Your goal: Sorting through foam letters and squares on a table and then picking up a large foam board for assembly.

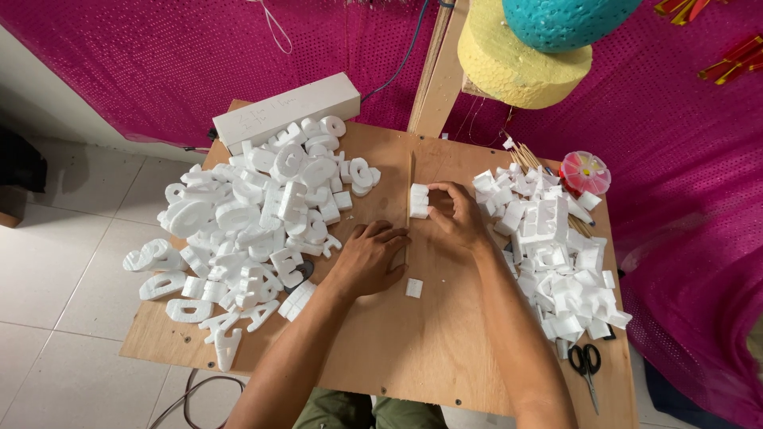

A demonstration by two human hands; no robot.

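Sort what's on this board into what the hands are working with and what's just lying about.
In hand:
- small foam piece, gripped by the right hand
- left hand, flat on the plywood board
- small foam offcut beside it

Lying about:
- heap of foam letters
- pile of foam scraps
- scissors
- long foam block
- wooden sticks

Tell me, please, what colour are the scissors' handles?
Black; the scissors lie at the table's near right corner, seen in the head view.

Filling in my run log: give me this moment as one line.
left hand: flat on plywood board | right hand: gripping white foam piece | foam letters pile left | scissors right
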